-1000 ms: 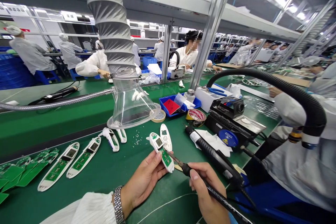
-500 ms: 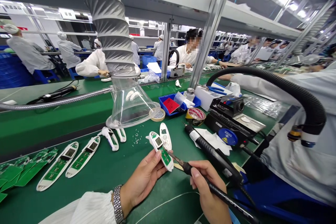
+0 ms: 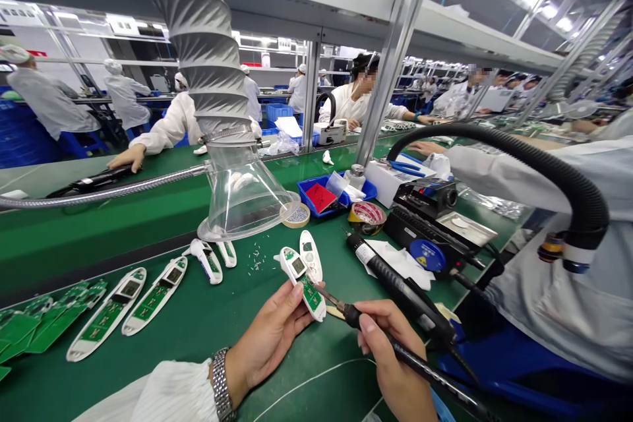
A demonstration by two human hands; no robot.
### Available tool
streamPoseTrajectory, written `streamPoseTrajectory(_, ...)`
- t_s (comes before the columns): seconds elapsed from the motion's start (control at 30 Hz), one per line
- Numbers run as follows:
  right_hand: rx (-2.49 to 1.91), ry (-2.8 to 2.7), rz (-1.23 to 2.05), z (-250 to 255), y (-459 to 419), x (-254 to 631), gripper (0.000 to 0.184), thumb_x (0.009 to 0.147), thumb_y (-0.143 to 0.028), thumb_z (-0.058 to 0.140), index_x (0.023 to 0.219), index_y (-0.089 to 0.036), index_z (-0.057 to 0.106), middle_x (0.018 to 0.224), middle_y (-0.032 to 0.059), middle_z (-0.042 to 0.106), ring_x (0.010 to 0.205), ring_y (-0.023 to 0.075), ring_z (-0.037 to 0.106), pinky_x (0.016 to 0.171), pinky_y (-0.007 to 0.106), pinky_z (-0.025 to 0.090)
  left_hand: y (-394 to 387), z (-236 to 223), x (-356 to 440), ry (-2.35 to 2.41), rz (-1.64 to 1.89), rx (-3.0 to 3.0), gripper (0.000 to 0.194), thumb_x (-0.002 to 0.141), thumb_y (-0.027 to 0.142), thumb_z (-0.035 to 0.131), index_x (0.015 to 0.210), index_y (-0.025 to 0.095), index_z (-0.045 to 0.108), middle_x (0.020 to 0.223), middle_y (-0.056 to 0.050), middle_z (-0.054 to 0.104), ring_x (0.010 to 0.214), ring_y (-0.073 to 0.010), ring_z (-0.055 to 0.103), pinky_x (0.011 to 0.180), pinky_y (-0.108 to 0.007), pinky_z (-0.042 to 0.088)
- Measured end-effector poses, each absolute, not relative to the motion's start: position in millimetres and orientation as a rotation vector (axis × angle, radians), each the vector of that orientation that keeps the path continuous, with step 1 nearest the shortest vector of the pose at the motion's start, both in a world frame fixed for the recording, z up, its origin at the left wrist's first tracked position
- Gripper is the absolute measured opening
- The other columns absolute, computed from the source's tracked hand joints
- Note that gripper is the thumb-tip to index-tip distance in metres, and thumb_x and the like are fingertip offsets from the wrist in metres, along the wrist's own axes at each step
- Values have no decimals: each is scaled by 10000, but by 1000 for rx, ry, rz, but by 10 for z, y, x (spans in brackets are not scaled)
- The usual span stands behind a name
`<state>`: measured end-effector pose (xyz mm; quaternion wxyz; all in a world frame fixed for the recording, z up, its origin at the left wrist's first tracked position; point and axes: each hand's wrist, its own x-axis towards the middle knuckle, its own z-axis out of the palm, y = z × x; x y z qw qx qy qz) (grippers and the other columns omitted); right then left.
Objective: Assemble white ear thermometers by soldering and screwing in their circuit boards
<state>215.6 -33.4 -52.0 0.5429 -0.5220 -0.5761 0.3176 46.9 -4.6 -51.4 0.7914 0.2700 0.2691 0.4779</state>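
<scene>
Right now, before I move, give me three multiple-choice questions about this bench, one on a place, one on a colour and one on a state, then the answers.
1. In this view, where is the blue tray from the soldering station?
A. To its right
B. To its left
C. On top of it

2. What colour is the sheet lying in the tray?
A. Red
B. Yellow
C. White

3. What is the right hand doing?
A. Resting flat and empty
B. Holding tweezers
C. Holding a soldering iron by a white device

Answers:
1. B, the tray sits to the left of the station.
2. A, the sheet shows red in the tray.
3. C, the hand grips the iron, its tip close to the device, which the left hand holds.
</scene>
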Motion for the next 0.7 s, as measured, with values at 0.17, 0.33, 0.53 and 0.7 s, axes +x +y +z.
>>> streamPoseTrajectory(0.17,-1211,-1368,744,-483,-324,2156,218,833,-385,502,828,-187,593,557,-8,534,477,117,517,437,201,446,-34,-515,465,588,1022,570,325,886,301,499,1188,186,537,1146,-86,611,1102,-220,524,1021,-396,320)
streamPoseTrajectory(0.33,-1210,-1382,750,-463,-316,2172,215,834,-380,500,825,-187,594,560,-6,539,474,113,513,434,197,444,-26,-497,463,593,1019,571,319,887,302,497,1179,180,544,1140,-88,614,1101,-220,524,1020,-397,320)
streamPoseTrajectory(0.53,-1189,-1394,732,-479,-307,2189,203,834,-368,502,824,-189,597,545,-12,535,466,111,511,428,192,439,-34,-494,469,587,1014,564,319,886,302,499,1178,182,543,1145,-91,611,1108,-223,520,1019,-394,321)
streamPoseTrajectory(0.7,-1190,-1415,722,-448,-318,2190,206,836,-364,497,813,-186,598,552,-6,543,465,112,515,430,193,447,-42,-509,463,588,1011,549,304,881,311,508,1152,184,561,1139,-91,614,1102,-223,528,1017,-391,327)
